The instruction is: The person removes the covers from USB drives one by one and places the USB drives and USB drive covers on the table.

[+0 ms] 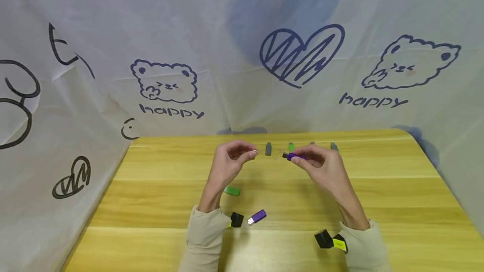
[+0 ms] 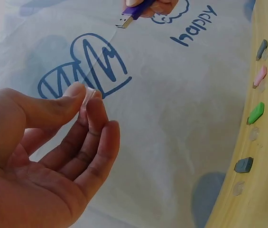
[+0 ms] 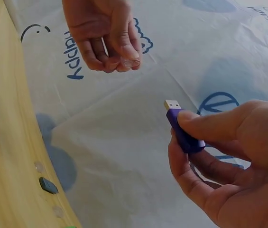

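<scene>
My right hand (image 1: 323,165) pinches a purple USB flash drive (image 3: 186,130) between thumb and fingers, its bare metal plug (image 3: 171,105) pointing toward the other hand. Opposite it, my left hand (image 1: 228,160) holds a small clear plastic cap (image 2: 90,93) between thumb and forefinger. A gap separates cap and plug, and both hands are raised over the far part of the wooden table (image 1: 162,179). Behind the hands, a grey flash drive (image 1: 268,149) stands near the table's far edge, with a green one (image 1: 291,146) to its right.
Several flash drives line the far edge, including a pink one (image 2: 260,76), with small clear caps (image 2: 238,188) beside them. Nearer lie a green drive (image 1: 232,191) by the left wrist and a purple drive (image 1: 257,217) with its plug bare. White printed cloth (image 1: 227,53) hangs behind.
</scene>
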`<state>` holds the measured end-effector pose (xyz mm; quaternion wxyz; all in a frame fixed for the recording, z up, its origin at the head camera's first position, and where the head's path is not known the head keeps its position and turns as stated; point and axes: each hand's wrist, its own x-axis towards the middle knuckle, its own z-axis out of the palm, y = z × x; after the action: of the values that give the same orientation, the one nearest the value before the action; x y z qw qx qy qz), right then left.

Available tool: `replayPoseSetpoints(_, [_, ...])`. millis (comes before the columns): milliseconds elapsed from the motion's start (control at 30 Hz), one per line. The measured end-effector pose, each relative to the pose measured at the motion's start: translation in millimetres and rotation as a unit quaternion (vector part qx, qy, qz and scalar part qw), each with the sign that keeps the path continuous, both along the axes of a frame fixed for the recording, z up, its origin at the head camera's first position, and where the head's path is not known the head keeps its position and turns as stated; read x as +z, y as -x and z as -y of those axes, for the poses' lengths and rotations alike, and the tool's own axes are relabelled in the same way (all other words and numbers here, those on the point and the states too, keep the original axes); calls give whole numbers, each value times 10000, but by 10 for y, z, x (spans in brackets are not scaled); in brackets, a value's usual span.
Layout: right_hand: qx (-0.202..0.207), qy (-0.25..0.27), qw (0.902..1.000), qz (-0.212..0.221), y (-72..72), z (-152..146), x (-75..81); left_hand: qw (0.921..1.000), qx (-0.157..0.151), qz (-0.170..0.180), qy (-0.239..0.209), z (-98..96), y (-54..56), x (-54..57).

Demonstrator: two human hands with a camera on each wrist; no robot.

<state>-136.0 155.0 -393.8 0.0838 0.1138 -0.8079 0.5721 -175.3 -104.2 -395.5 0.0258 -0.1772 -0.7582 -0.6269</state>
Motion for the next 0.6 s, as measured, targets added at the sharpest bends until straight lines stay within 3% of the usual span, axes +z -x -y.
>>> replayPoseSetpoints(200, [-330,-153,9992,-163,50,-194,-33,10000,-13,71,6,-16,38,-43])
replayPoseSetpoints(400, [-1071,-23,9930,504,129,-461,-169,9992,87,78,395,-61,79,-114])
replayPoseSetpoints(600, [-1496,-457,9824,1025,256,-585,-452,9962,38,98,860,-175,79,-181])
